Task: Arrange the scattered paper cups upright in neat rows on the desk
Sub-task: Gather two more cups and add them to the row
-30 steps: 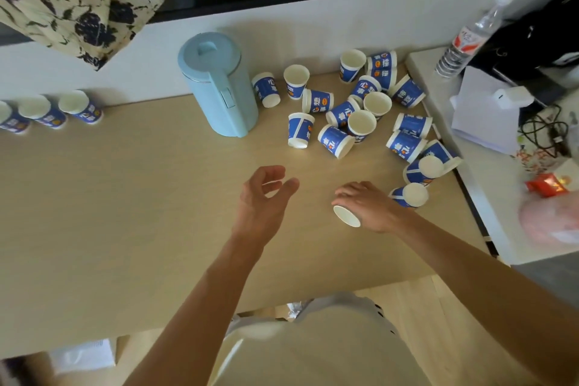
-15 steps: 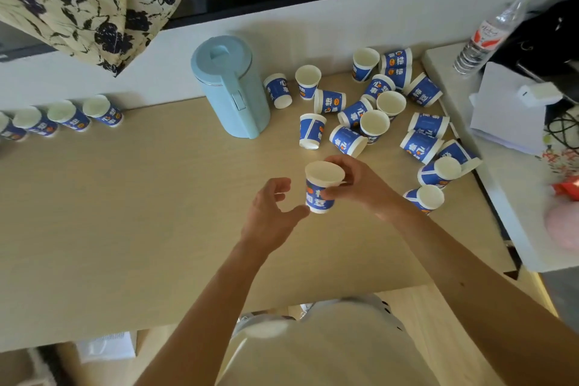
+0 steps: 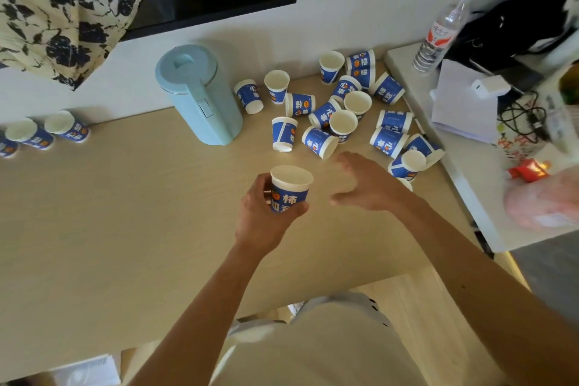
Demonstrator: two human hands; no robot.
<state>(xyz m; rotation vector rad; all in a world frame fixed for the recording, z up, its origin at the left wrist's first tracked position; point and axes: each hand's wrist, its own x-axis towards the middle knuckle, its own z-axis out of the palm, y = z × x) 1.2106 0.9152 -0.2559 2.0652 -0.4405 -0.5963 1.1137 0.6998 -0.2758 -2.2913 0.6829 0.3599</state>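
Blue-and-white paper cup [image 3: 289, 189] at frame centre, upright, mouth up, over desk [image 3: 109, 213]; gripped round lower wall by left hand [image 3: 266, 219]. Right hand [image 3: 366, 185] just right of cup, apart from it, fingers spread loose, holding nothing. Scattered cups [image 3: 341, 113] upper centre-right, some upright, many on sides. Row of cups [image 3: 47, 131] at left edge along wall. Pale blue jug [image 3: 200, 94] between row and pile.

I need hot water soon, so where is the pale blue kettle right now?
Head view: the pale blue kettle stands at the back of the desk against the wall, just left of the scattered cups.
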